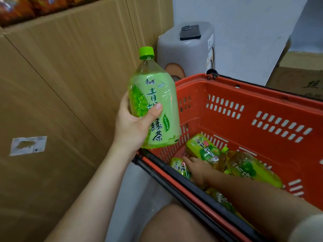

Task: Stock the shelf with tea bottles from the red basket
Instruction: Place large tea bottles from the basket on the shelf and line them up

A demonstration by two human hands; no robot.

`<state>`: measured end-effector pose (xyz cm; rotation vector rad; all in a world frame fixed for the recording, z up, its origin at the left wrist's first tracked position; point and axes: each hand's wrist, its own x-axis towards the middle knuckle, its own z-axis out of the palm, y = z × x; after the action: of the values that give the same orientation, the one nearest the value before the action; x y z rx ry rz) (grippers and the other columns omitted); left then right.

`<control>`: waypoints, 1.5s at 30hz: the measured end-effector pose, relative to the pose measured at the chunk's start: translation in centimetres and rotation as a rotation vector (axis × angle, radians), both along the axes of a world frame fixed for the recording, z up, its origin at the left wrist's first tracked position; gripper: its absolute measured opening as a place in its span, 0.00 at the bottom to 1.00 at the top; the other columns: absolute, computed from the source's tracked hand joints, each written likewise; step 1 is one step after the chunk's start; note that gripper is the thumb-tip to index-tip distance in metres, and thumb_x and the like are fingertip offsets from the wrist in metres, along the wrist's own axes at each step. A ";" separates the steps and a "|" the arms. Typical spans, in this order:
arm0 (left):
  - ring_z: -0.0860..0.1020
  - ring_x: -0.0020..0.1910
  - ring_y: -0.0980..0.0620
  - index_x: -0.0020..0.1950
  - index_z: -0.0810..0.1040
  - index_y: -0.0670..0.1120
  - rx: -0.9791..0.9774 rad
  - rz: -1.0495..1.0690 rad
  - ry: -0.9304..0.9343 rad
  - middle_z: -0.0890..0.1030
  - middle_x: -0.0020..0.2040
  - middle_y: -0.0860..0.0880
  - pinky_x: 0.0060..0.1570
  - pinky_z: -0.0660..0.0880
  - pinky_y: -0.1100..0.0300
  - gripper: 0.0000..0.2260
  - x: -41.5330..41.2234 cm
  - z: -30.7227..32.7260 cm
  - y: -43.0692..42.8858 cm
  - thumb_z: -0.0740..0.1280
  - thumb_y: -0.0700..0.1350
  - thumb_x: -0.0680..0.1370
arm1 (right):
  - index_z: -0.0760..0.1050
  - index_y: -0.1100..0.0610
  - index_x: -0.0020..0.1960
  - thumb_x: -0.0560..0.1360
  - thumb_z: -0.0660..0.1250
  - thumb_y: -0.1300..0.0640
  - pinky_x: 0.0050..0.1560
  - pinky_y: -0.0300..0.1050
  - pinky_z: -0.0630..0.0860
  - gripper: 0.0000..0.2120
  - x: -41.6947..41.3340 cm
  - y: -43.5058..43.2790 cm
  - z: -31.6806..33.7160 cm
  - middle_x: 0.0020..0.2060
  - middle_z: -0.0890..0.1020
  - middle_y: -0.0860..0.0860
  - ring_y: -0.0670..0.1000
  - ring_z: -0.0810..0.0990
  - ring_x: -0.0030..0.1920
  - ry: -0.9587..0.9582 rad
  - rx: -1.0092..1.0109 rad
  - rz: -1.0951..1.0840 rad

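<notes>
While upright in the left hand [134, 126], the tea bottle [153, 102] shows green.

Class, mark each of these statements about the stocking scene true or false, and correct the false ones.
1. The left hand holds an upright green tea bottle. True.
2. That bottle's cap is missing. False: a green cap is on it.
3. The right hand is down inside the red basket among lying bottles. True.
4. The basket is empty. False: several bottles lie in it.
5. A dark phone lies on the grey stool behind the basket. True.
</notes>
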<state>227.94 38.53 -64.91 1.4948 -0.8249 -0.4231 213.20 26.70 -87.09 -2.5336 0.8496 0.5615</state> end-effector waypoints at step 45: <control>0.85 0.48 0.48 0.65 0.71 0.46 -0.417 0.521 -0.124 0.85 0.52 0.48 0.43 0.82 0.50 0.36 10.0 22.2 24.7 0.79 0.48 0.59 | 0.56 0.44 0.73 0.49 0.79 0.55 0.58 0.69 0.66 0.57 14.0 13.0 50.1 0.70 0.65 0.47 0.53 0.58 0.72 -0.835 -1.192 0.688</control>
<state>237.92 63.19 -42.71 1.2853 -0.5447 0.2216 227.22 39.74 -37.01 -3.5421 -0.1471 -1.1692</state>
